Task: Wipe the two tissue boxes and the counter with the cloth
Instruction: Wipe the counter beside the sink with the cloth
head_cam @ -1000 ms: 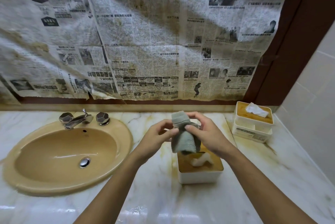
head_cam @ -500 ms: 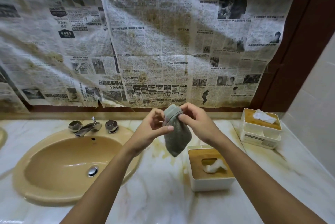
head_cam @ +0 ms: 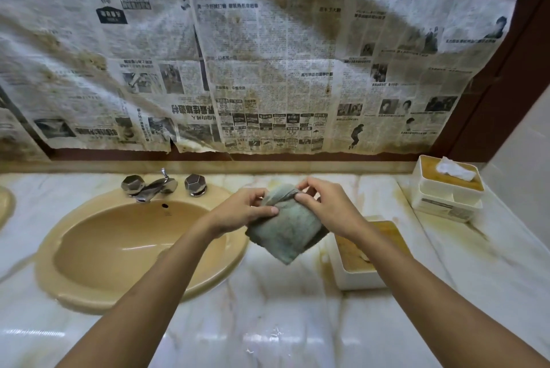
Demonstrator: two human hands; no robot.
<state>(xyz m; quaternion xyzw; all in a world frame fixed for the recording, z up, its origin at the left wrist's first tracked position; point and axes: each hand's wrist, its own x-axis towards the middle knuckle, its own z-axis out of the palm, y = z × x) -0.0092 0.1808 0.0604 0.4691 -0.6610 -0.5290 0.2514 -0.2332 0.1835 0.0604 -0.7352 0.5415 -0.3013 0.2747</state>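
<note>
Above the tabletop (head_cam: 268, 308), both my hands pinch the cloth (head_cam: 287, 229): left hand (head_cam: 244, 213), right hand (head_cam: 330, 210). Nearest tissue box (head_cam: 361, 257) sits just below my right grip; the other box (head_cam: 449, 192) stands farther right, at the back.

Your cloth (head_cam: 287, 226) is grey-green, mottled darker; the counter (head_cam: 268, 308) is white marble with tan veins and yellow-brown stains; both tissue boxes, near (head_cam: 357, 277) and far (head_cam: 446, 204), are white with ochre tops; the sink (head_cam: 119, 248) is beige; the newspaper (head_cam: 268, 55) is black-on-white print, stained brown.
</note>
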